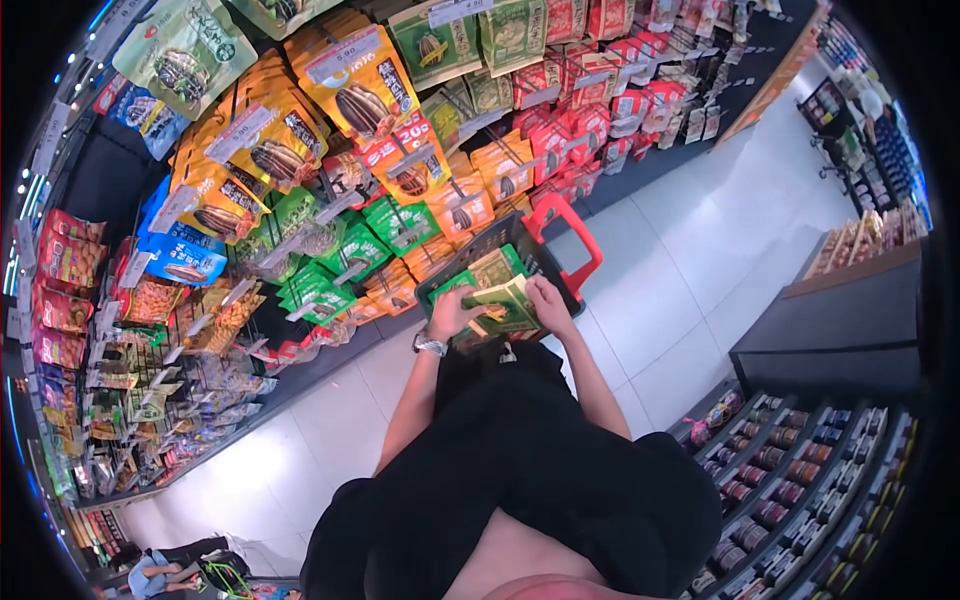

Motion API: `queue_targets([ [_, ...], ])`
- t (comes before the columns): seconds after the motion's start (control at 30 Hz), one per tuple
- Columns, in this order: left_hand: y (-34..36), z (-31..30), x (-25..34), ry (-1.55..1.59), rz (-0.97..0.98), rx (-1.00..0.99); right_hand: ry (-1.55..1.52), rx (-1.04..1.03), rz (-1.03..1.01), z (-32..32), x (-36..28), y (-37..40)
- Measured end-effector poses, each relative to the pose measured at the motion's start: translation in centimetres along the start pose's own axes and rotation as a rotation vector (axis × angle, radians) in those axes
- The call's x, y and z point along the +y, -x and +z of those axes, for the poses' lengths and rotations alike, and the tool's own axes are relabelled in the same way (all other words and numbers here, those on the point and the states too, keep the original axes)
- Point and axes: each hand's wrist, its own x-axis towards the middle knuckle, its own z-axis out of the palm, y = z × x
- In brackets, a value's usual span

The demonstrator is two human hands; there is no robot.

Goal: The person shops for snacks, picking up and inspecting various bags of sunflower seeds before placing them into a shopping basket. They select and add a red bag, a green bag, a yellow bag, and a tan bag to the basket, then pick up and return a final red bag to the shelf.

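1. Left hand [452,312]: fingers curled over the near left edge of a green packet [507,305], gripping it. A watch [431,346] sits on the wrist.
2. Right hand [549,303]: closed on the packet's far right edge, knuckles up; the fingertips are hidden beneath it.
3. The green packet is held flat between both hands, just above the basket [505,232]. Its print is too small to read.
4. Basket: black mesh with a red handle [572,226]. More green packets lie inside, mostly covered by the hands. What holds the basket up cannot be made out.
5. Snack racks [300,150] stand on the left; their price tags are blurred.
6. A shelf of jars [800,470] at lower right is cut off by the lens edge.
7. Another person [160,572] at lower left is only partly in view.
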Motion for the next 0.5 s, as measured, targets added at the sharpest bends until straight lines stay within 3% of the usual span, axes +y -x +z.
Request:
queue_targets([
  [0.33, -4.6, -2.0, 3.1, 0.044, 0.014, -0.089, 0.063, 0.134, 0.029, -3.0, -2.9, -4.5],
  [0.43, -6.2, -3.4, 1.4, 0.055, 0.065, -0.012, 0.001, 0.156, 0.067, -2.3, -4.2, -6.7],
  [0.5, -7.8, -5.7, 1.3, 0.085, 0.043, 0.036, 0.009, 0.287, -0.005, -1.9, -3.3, -9.0],
])
